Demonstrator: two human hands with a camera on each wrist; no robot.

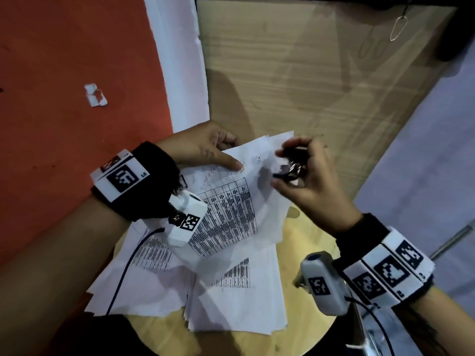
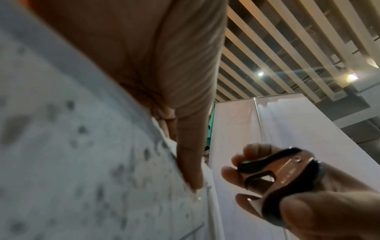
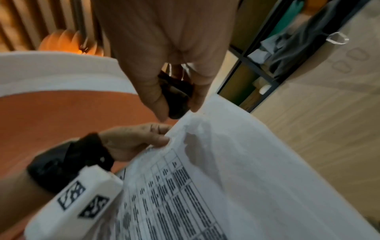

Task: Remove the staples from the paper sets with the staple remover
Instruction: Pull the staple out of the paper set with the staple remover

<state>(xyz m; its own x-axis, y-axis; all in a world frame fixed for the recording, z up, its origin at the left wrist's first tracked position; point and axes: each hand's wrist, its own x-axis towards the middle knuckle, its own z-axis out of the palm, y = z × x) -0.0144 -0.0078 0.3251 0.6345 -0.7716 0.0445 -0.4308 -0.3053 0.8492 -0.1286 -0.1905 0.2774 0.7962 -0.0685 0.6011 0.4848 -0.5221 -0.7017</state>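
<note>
A set of white printed sheets (image 1: 231, 201) is lifted off the stool, its table of black print facing me. My left hand (image 1: 205, 147) holds its upper left corner, thumb on top (image 3: 158, 139) and the other fingers behind the paper. A small mark (image 1: 257, 158) shows near that corner; I cannot tell if it is a staple. My right hand (image 1: 300, 173) grips a black and metal staple remover (image 1: 290, 168) just right of the corner, a little above the sheet. In the left wrist view the staple remover (image 2: 281, 175) has its metal claws apart.
More loose sheets (image 1: 231, 291) lie spread on the round wooden stool (image 1: 308, 240). Orange floor (image 1: 64, 124) with a torn paper scrap (image 1: 95, 95) lies to the left, a wood-grain board (image 1: 308, 73) behind, a metal clip (image 1: 398, 27) at the far right.
</note>
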